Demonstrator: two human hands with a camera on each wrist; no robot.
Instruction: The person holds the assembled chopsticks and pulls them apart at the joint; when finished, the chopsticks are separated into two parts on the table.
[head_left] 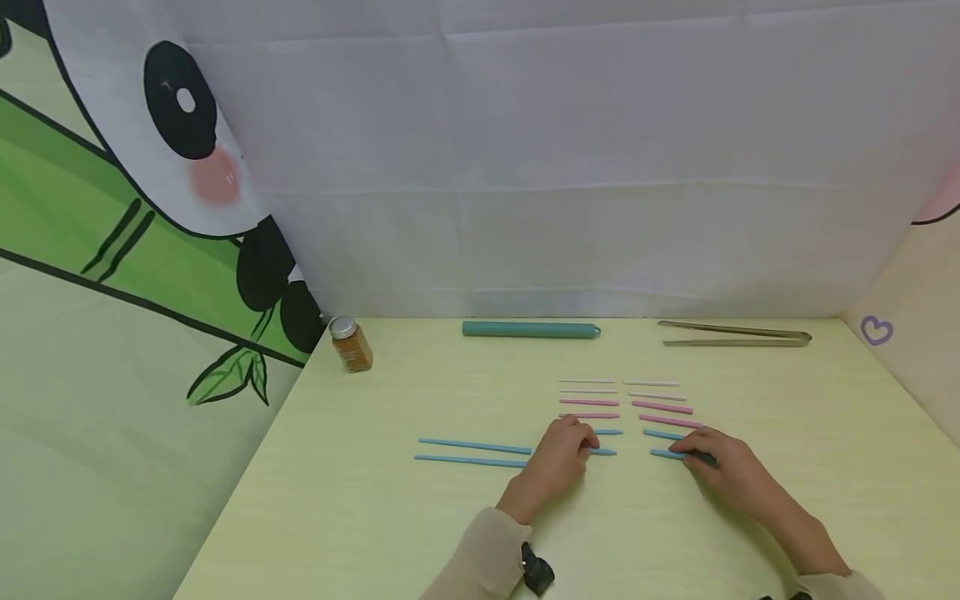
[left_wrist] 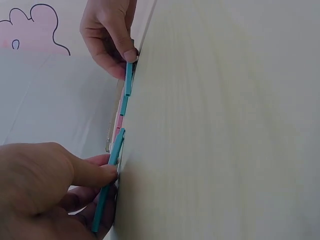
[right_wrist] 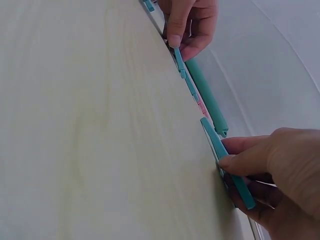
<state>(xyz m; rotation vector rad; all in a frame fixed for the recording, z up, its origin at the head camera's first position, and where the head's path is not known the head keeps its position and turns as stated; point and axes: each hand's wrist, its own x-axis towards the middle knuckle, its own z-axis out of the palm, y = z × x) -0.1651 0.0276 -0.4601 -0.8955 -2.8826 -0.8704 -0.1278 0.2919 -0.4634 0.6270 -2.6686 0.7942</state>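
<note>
My left hand [head_left: 555, 457] is low over the table and pinches a slim blue stick [left_wrist: 102, 207] between thumb and fingers. To its right, my right hand [head_left: 726, 468] grips a similar blue stick [right_wrist: 243, 191] near the tabletop. Just beyond each held stick lies another short blue stick, the right one [head_left: 662, 434] partly behind the fingers. Two long blue sticks [head_left: 475, 446] extend leftward from beside my left hand, which covers their right ends. Farther back, pink sticks [head_left: 589, 402] and thinner white sticks [head_left: 587, 382] lie in two side-by-side columns.
Along the table's back edge lie a teal cylinder [head_left: 529, 330] and metal tongs [head_left: 738, 342]. A small jar with a silver lid [head_left: 351, 343] stands at the back left corner. A white cloth backdrop [head_left: 585, 167] rises behind the table [head_left: 315, 517].
</note>
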